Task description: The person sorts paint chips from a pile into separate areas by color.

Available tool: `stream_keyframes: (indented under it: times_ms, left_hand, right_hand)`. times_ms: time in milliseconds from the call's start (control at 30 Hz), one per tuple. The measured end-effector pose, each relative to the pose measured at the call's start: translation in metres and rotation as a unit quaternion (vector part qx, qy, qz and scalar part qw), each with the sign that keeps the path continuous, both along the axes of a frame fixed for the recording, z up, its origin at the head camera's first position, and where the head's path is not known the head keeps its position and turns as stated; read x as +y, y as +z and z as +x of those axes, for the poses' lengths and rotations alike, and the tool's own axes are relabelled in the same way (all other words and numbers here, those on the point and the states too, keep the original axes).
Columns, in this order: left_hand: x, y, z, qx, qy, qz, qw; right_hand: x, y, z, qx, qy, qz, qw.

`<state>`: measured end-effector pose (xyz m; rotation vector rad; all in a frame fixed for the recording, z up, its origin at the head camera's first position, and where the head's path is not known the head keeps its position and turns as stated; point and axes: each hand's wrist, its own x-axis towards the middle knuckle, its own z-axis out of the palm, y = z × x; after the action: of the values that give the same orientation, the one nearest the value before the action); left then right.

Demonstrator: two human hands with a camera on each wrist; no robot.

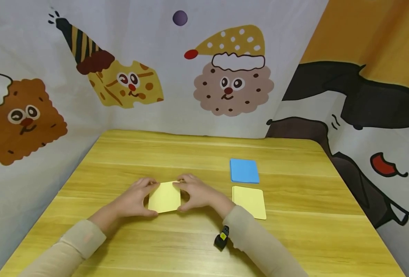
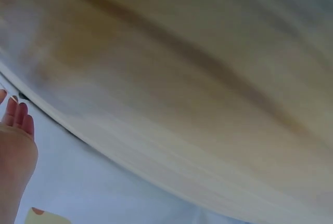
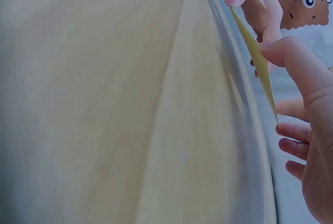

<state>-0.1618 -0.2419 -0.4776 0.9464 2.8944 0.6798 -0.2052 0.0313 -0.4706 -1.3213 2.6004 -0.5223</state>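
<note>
A yellow paper square [image 1: 164, 197] is held just above the wooden table [image 1: 177, 157], between both hands. My left hand [image 1: 135, 196] pinches its left edge, thumb at the near corner and fingers at the far corner. My right hand [image 1: 195, 194] pinches the right edge the same way. The right wrist view shows the paper [image 3: 257, 57] edge-on, lifted off the table [image 3: 130, 104], with my right thumb [image 3: 296, 60] on it and the left hand's fingers [image 3: 250, 0] at its far end. In the left wrist view only the left hand's fingertips [image 2: 15, 115] and the blurred table show.
To the right of the hands lie a blue paper stack [image 1: 244, 170] and, nearer, a yellow paper stack [image 1: 248, 202]. A small black device [image 1: 222, 237] hangs at my right wrist. Cartoon-printed cloth walls [image 1: 204, 69] enclose the table on the left, back and right.
</note>
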Motion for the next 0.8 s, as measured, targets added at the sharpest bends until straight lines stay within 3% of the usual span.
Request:
stream_keyframes:
  times_ms: [233, 800]
  left_hand:
    - [0.018, 0.005, -0.002, 0.023, -0.009, -0.008, 0.9997]
    - [0.079, 0.018, -0.009, 0.023, -0.028, -0.012, 0.9993]
  right_hand:
    - [0.019, 0.006, 0.005, -0.008, -0.012, -0.008, 1.000]
    - [0.082, 0.014, 0.017, -0.009, -0.068, -0.008, 0.998]
